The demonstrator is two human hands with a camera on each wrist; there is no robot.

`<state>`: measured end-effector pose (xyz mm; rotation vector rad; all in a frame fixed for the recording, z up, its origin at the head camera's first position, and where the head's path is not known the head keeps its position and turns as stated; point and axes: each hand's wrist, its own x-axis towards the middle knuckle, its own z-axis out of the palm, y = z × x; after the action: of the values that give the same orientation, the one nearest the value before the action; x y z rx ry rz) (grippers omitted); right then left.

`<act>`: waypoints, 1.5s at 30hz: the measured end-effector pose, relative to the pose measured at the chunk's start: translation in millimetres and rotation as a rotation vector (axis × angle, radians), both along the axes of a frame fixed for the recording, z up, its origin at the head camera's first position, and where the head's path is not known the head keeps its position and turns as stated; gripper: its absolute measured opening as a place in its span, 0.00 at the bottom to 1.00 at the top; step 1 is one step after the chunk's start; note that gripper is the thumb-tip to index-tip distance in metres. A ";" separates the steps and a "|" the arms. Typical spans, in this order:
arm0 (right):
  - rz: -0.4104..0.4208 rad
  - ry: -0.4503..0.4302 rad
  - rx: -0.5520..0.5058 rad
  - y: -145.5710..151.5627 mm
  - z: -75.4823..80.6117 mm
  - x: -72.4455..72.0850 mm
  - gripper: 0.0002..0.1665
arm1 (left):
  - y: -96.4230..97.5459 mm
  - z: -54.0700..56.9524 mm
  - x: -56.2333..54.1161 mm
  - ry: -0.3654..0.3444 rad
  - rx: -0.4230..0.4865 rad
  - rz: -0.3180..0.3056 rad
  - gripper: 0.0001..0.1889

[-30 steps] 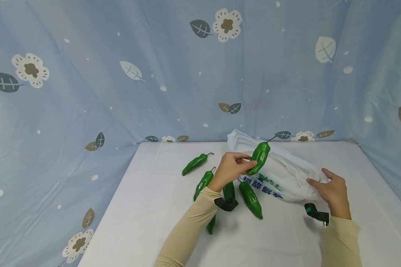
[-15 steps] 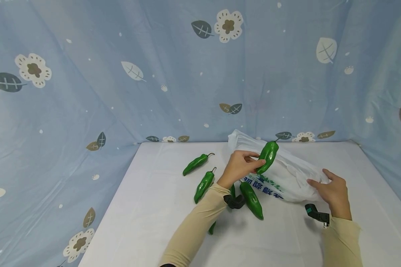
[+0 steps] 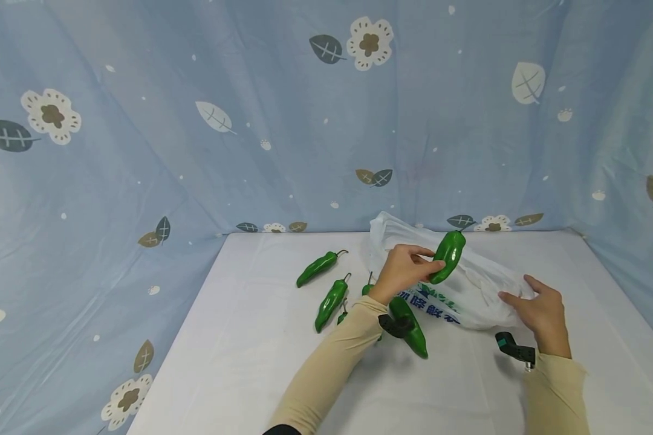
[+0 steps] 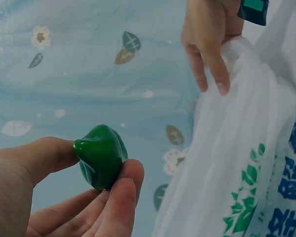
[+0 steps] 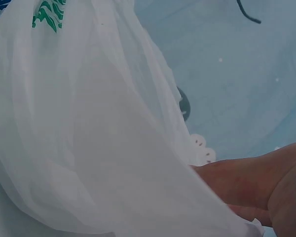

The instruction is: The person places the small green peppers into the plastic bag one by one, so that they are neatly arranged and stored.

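Note:
A glossy green chili pepper (image 3: 449, 256) is pinched between the thumb and fingers of my left hand (image 3: 405, 273), stem pointing up and away. In the head view it overlaps the white plastic bag (image 3: 481, 305), held above it. In the left wrist view, the pepper (image 4: 101, 157) shows end-on, thumb on one side and fingertips on the other. My right hand (image 3: 541, 308) grips the bag's right edge, keeping that side raised. The right wrist view is mostly filled by the bag (image 5: 98, 128), with part of the right hand (image 5: 251, 177) behind its edge.
Several more green peppers lie on the white table (image 3: 223, 362) left of the bag: one far left (image 3: 321, 268), one below it (image 3: 332, 302), one by the bag (image 3: 410, 329). Others are partly hidden under the left arm. A blue patterned curtain (image 3: 283, 121) hangs behind the table.
My left hand has carried the pepper to the right, further over the bag. The right hand and the bag have stayed in place.

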<state>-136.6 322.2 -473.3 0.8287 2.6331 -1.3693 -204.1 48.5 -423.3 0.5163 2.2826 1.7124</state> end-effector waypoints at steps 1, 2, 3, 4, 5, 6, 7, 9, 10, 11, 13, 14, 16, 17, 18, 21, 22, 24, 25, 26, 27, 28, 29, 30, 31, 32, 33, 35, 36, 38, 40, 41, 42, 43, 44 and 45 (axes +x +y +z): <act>0.000 -0.002 0.000 0.0 0.1 0.1 0.52 | 1.5 -0.9 -0.2 -0.006 0.000 0.001 0.18; 0.001 -0.003 0.003 0.1 -0.1 0.1 0.52 | 3.1 -2.0 -0.6 -0.011 -0.003 0.003 0.19; 0.000 -0.003 0.004 0.0 0.0 0.2 0.52 | 4.9 -2.9 -0.8 -0.018 -0.006 0.006 0.19; -0.001 -0.004 0.004 0.1 -0.4 0.3 0.52 | 6.8 -3.7 -0.9 -0.024 -0.008 0.009 0.19; -0.003 -0.006 0.005 0.2 -0.4 0.3 0.52 | 8.7 -4.7 -1.1 -0.028 -0.005 0.009 0.19; -0.002 -0.007 0.006 0.3 -0.6 0.6 0.53 | 10.6 -5.4 -0.9 -0.029 -0.008 0.009 0.19; -0.002 -0.008 0.008 0.1 -0.4 0.5 0.52 | 12.6 -6.3 -0.8 -0.028 -0.016 0.011 0.19; -0.003 -0.009 0.005 -0.1 -0.5 0.7 0.53 | 17.2 -7.8 -0.3 -0.020 -0.037 0.016 0.20; -0.004 -0.010 0.002 -0.2 -0.4 0.7 0.53 | 19.6 -8.8 -0.1 -0.014 -0.047 0.017 0.19; -0.003 -0.011 0.002 -0.4 -0.2 0.8 0.53 | 21.9 -9.7 0.3 -0.009 -0.058 0.017 0.19; -0.005 -0.016 0.004 -0.8 -0.4 0.8 0.53 | 26.8 -11.8 0.9 -0.007 -0.085 0.021 0.19; -0.006 -0.017 0.004 -0.7 -0.7 0.7 0.53 | 29.1 -12.9 1.2 -0.003 -0.095 0.022 0.19; -0.008 -0.020 0.011 -1.0 -0.5 0.3 0.53 | 33.2 -15.2 1.4 -0.004 -0.108 0.020 0.19; -0.007 -0.021 0.014 -0.9 -0.6 0.2 0.53 | 34.9 -16.1 1.5 -0.003 -0.117 0.020 0.20; -0.008 -0.021 0.015 -1.2 -0.4 0.1 0.52 | 36.7 -17.1 1.2 -0.002 -0.123 0.021 0.20; -0.003 -0.020 0.015 -1.8 0.3 0.1 0.52 | 41.3 -19.9 0.3 0.006 -0.145 0.019 0.20; -0.001 -0.020 0.013 -2.2 0.6 0.3 0.52 | 42.7 -20.8 -0.2 0.008 -0.149 0.019 0.20; 0.004 -0.019 0.013 -2.7 1.0 0.6 0.52 | 45.4 -22.3 -0.9 0.016 -0.159 0.017 0.20; 0.007 -0.019 0.012 -2.6 0.6 0.7 0.53 | 46.5 -23.0 -1.1 0.022 -0.164 0.013 0.20; 0.008 -0.018 0.011 -2.6 0.6 0.7 0.53 | 47.6 -23.6 -1.3 0.025 -0.169 0.012 0.20; 0.010 -0.016 0.014 -2.8 1.1 0.5 0.52 | 48.4 -24.1 -1.3 0.028 -0.175 0.012 0.20; 0.011 -0.017 0.013 -2.7 0.8 0.5 0.52 | 49.3 -25.0 -1.7 0.030 -0.181 0.013 0.20; 0.013 -0.017 0.011 -2.7 0.4 0.5 0.52 | 50.0 -25.9 -1.7 0.033 -0.187 0.012 0.20; 0.015 -0.017 0.010 -2.5 -0.1 0.4 0.52 | 50.7 -26.8 -1.7 0.032 -0.193 0.014 0.20; 0.018 -0.017 0.009 -2.3 -0.5 0.4 0.52 | 51.4 -28.0 -1.8 0.034 -0.200 0.014 0.20; 0.018 -0.016 0.010 -2.2 -0.5 0.0 0.52 | 52.1 -29.1 -1.8 0.035 -0.208 0.015 0.20; 0.019 -0.015 0.009 -1.9 -0.8 -0.2 0.52 | 52.7 -30.2 -1.8 0.035 -0.215 0.016 0.20; 0.020 -0.016 0.009 -1.4 -1.7 -0.6 0.52 | 54.0 -32.9 -2.0 0.041 -0.225 0.013 0.20; 0.020 -0.017 0.012 -1.1 -2.3 -0.9 0.52 | 54.5 -33.9 -2.0 0.044 -0.233 0.013 0.20; 0.019 -0.017 0.016 -0.8 -3.2 -1.2 0.52 | 55.2 -35.7 -2.2 0.054 -0.252 0.016 0.20; 0.017 -0.018 0.023 -0.6 -3.9 -1.5 0.52 | 55.7 -37.5 -2.3 0.060 -0.271 0.020 0.20; 0.016 -0.017 0.024 -0.6 -4.1 -1.6 0.52 | 55.9 -38.2 -2.2 0.059 -0.284 0.024 0.19; 0.015 -0.018 0.027 -0.5 -4.2 -1.7 0.52 | 56.0 -38.9 -2.0 0.056 -0.294 0.026 0.19; 0.015 -0.019 0.027 -0.4 -4.7 -1.5 0.52 | 56.2 -39.8 -1.9 0.052 -0.302 0.028 0.19; 0.013 -0.020 0.029 -0.2 -4.5 -1.6 0.52 | 56.4 -40.7 -1.5 0.045 -0.308 0.028 0.19; 0.012 -0.021 0.032 -0.1 -4.2 -1.7 0.52 | 56.5 -41.3 -1.0 0.034 -0.309 0.028 0.18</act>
<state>-138.3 322.1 -477.5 0.8254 2.6470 -1.3114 -205.0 105.0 -464.6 0.4522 2.5257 1.3326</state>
